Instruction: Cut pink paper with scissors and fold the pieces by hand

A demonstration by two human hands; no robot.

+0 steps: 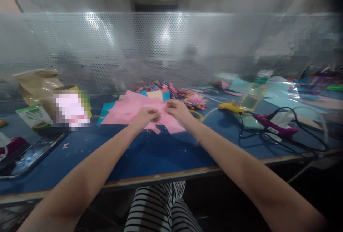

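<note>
My left hand (147, 116) and my right hand (175, 110) face each other low over a spread of pink paper sheets (120, 112). The fingers of both are curled into a pinch. Between the fingertips shows a piece of pink paper (161, 109), slightly blurred; its outline merges with the sheets below. Blue paper (105, 110) sticks out from under the pink on the left. Behind the sheets lies a heap of colourful folded paper pieces (174, 90), with a pink paper flower shape (195, 99) at its right.
On the right lie a yellow glue gun (230, 108), a plastic bottle (253, 94) and a purple power strip (276, 126) with black cables. At left are a paper bag (40, 85), a small green-white box (34, 117) and a phone (34, 153). A perforated metal screen (150, 46) borders the back.
</note>
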